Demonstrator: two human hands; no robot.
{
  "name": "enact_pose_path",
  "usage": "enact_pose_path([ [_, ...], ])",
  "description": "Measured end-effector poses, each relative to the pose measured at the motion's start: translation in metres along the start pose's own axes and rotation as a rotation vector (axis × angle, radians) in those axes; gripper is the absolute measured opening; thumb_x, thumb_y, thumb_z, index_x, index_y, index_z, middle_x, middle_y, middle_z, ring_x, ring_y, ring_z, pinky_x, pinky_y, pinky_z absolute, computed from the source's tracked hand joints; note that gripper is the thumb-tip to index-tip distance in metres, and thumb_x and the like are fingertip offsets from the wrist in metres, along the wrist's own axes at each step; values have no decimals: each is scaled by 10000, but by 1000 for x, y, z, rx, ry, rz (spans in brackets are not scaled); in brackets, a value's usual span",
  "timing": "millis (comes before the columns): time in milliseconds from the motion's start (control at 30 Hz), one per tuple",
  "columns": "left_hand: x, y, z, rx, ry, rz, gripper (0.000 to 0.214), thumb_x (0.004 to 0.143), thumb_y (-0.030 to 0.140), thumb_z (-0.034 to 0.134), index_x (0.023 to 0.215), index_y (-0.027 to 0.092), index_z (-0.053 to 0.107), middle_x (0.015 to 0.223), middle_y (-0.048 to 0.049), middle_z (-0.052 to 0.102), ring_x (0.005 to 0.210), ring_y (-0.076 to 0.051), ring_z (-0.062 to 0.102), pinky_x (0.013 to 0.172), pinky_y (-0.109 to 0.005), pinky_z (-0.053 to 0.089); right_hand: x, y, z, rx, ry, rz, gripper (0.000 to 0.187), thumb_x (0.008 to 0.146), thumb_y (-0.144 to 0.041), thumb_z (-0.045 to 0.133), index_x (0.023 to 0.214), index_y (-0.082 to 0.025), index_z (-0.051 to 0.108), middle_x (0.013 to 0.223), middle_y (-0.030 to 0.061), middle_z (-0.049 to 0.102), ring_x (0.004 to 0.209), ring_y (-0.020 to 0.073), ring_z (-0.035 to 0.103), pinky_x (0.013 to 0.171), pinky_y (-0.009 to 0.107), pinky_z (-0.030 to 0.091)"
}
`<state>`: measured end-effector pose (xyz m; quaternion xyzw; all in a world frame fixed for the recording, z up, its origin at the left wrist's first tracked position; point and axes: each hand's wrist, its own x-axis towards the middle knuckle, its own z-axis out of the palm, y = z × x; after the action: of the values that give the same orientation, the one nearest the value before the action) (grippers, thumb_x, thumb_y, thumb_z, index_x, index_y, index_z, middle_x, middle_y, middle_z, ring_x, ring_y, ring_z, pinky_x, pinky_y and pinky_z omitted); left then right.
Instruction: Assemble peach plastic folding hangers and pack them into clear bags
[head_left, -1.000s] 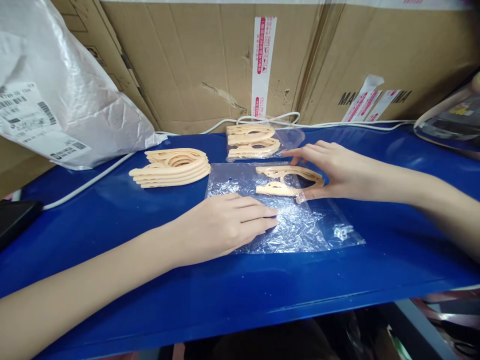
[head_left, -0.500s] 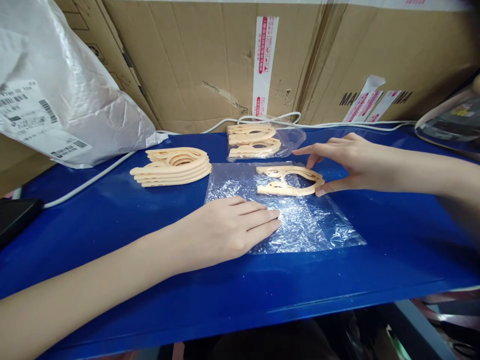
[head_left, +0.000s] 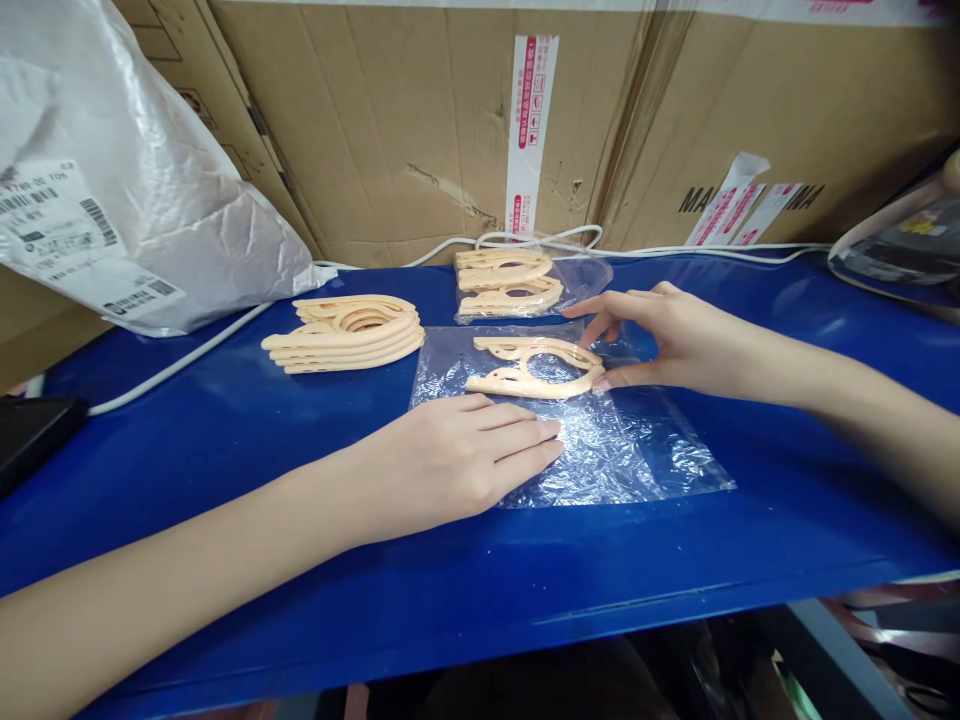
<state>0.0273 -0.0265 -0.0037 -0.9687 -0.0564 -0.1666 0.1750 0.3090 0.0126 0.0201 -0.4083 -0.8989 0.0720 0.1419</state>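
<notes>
My left hand (head_left: 457, 455) lies flat with its fingers stretched out on a clear plastic bag (head_left: 592, 455), pressing it on the blue table. A cream folding hanger (head_left: 517, 383), folded up, lies at the bag's upper part. My right hand (head_left: 637, 335) has its thumb and fingers on the rounded right end of that hanger. Whether the hanger is inside the bag or on top is hard to tell. To the left sits a stack of several matching folding hangers (head_left: 352, 338). Behind the bag are more folding hangers in a clear packet (head_left: 510, 285).
Cardboard boxes (head_left: 405, 120) wall off the back of the blue table (head_left: 480, 600). A white cable (head_left: 180, 358) runs along the back. At left are a silvery parcel bag (head_left: 187, 200) and a dark object (head_left: 34, 435); a clear container (head_left: 900, 240) stands at right.
My right hand has moved left, and the folding hanger has slid left along the bag with it. My left hand and the stack stay where they were.
</notes>
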Motion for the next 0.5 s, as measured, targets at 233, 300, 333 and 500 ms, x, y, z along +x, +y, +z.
enact_pose_path([
  [233, -2, 0, 0, -10, 6, 4, 373, 1033, 78, 337, 1188, 114, 675, 1251, -39, 700, 1115, -193, 672, 918, -323, 545, 2, -8, 13, 28, 102, 76, 527, 819, -523, 697, 1246, -240, 574, 984, 27, 739, 947, 270, 676, 880, 441, 403],
  [300, -2, 0, -1, -7, 13, 5, 377, 1033, 75, 334, 1181, 116, 678, 1246, -37, 702, 1108, -190, 676, 913, -319, 547, 3, -10, 17, 76, 128, 87, 478, 834, -475, 690, 1231, -232, 578, 933, 16, 739, 903, 245, 683, 859, 421, 425],
  [333, -1, 0, -1, -6, 15, 5, 378, 1033, 73, 333, 1177, 116, 680, 1244, -37, 704, 1106, -189, 677, 909, -318, 549, 3, -12, 19, 100, 142, 91, 457, 841, -458, 685, 1223, -230, 580, 901, 8, 736, 866, 231, 685, 846, 411, 436],
  [500, 0, 0, 0, -7, 14, 3, 385, 1034, 74, 327, 1174, 118, 682, 1239, -39, 706, 1101, -193, 682, 887, -323, 563, 4, -19, 29, 121, 204, 108, 380, 857, -433, 674, 1165, -224, 599, 820, -7, 714, 786, 205, 683, 831, 400, 459],
])
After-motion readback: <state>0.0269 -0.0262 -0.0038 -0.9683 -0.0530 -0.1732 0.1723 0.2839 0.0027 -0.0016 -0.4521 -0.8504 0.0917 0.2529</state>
